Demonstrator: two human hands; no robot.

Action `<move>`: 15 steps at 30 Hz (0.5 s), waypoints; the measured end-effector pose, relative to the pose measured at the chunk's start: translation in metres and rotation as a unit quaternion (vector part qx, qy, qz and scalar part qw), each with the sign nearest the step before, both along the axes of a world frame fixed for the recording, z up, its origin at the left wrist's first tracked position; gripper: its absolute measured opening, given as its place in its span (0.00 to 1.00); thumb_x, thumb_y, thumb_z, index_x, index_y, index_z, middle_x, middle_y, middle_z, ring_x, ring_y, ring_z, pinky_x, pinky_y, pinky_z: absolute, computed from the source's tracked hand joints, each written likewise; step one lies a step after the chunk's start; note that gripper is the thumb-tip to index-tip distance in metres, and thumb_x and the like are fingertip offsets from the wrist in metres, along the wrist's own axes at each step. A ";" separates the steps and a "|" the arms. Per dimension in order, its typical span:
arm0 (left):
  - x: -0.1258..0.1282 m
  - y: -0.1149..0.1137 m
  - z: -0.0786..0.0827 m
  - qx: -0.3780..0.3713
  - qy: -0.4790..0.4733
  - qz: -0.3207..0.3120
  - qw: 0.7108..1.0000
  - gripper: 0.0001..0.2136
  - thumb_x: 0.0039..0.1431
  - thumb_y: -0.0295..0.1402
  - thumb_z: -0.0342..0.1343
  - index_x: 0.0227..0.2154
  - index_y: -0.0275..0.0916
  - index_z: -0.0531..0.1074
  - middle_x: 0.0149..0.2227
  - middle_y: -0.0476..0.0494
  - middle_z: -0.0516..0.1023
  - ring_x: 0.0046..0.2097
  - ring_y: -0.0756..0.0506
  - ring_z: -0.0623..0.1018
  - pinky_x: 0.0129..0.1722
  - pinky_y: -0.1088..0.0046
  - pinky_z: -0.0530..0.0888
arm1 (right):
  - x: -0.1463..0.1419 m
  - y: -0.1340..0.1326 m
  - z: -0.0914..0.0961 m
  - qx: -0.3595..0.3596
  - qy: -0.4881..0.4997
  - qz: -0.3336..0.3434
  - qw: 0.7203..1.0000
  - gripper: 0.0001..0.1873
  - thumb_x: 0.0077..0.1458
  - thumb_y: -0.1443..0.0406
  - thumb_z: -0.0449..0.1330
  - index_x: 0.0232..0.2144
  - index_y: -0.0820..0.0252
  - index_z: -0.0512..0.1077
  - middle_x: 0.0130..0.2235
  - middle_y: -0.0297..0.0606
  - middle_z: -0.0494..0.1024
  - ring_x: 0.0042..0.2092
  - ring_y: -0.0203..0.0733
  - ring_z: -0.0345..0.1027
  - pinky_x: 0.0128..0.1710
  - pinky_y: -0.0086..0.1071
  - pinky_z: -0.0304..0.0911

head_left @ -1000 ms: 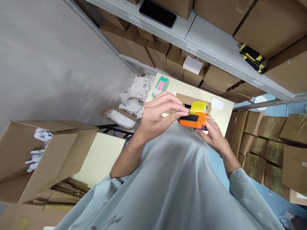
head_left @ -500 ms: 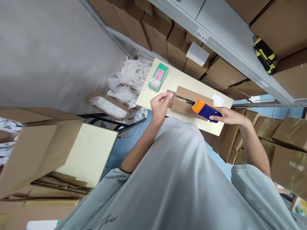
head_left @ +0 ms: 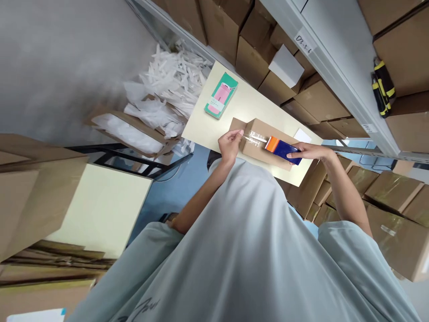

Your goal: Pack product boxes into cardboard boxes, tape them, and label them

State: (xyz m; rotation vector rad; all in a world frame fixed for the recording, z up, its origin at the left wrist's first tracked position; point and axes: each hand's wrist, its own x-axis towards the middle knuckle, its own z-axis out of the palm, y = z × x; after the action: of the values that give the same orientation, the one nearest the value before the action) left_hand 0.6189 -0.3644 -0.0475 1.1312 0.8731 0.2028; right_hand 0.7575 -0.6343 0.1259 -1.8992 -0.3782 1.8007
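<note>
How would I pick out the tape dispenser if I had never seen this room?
Find the pale yellow table under the shelves of brown boxes; a small cardboard carton lies on it. The tape dispenser sits on top of that carton, held by the right hand. It is the only orange-and-blue thing there, unlike the green packet lying apart.

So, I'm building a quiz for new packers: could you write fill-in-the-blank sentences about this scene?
The right hand holds an orange and blue ____ on the cardboard box.
The left hand pins the end of the shiny ____ to that box.
A ____ carton with a pink picture lies on the table.
Missing: tape dispenser; tape; green.
</note>
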 end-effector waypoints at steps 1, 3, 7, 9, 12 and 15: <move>0.001 -0.001 -0.005 -0.002 0.007 -0.003 1.000 0.11 0.57 0.39 0.75 0.36 0.37 0.87 0.37 0.41 0.89 0.40 0.44 0.86 0.44 0.68 0.83 | 0.000 0.002 0.001 -0.008 0.001 -0.003 1.000 0.37 0.52 0.30 0.72 0.35 0.57 0.80 0.36 0.38 0.84 0.38 0.44 0.75 0.43 0.38 0.72; 0.002 -0.005 -0.016 -0.008 0.019 -0.014 1.000 0.11 0.57 0.39 0.75 0.36 0.37 0.87 0.39 0.40 0.90 0.42 0.43 0.87 0.49 0.67 0.84 | 0.001 0.007 0.002 -0.022 0.007 -0.008 1.000 0.38 0.51 0.29 0.73 0.34 0.57 0.79 0.35 0.38 0.84 0.38 0.44 0.75 0.43 0.39 0.73; 0.003 -0.015 -0.034 -0.014 0.029 -0.062 0.998 0.13 0.62 0.41 0.72 0.40 0.34 0.87 0.44 0.34 0.91 0.48 0.40 0.89 0.56 0.63 0.83 | 0.002 0.012 0.003 -0.040 0.004 -0.015 0.999 0.38 0.47 0.29 0.75 0.32 0.57 0.78 0.34 0.37 0.84 0.38 0.44 0.76 0.43 0.39 0.74; 0.001 -0.017 -0.038 0.033 0.043 -0.105 0.993 0.19 0.65 0.47 0.70 0.45 0.32 0.87 0.50 0.29 0.90 0.54 0.37 0.88 0.60 0.60 0.82 | 0.001 0.013 0.003 -0.045 -0.009 -0.018 0.999 0.38 0.47 0.30 0.75 0.31 0.57 0.77 0.34 0.37 0.84 0.37 0.44 0.76 0.42 0.39 0.73; -0.004 -0.009 -0.034 0.150 0.071 -0.170 0.971 0.38 0.67 0.56 0.69 0.70 0.33 0.76 0.69 0.22 0.78 0.71 0.31 0.78 0.71 0.54 0.76 | -0.001 0.014 0.003 -0.041 -0.011 -0.017 0.999 0.37 0.47 0.31 0.75 0.31 0.57 0.78 0.34 0.37 0.84 0.37 0.44 0.75 0.41 0.38 0.72; -0.003 0.001 -0.015 0.247 -0.026 -0.274 0.929 0.56 0.65 0.63 0.67 0.84 0.40 0.49 0.84 0.24 0.52 0.84 0.28 0.59 0.80 0.48 0.61 | -0.001 0.012 0.000 -0.022 -0.005 -0.016 1.000 0.37 0.46 0.32 0.76 0.33 0.58 0.80 0.34 0.37 0.84 0.37 0.44 0.75 0.41 0.37 0.71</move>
State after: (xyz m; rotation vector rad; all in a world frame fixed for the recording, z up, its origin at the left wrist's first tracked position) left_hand 0.6155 -0.3638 -0.0626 1.7889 0.4328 -0.0185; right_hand 0.7567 -0.6224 0.1262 -1.9347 -0.3116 1.7921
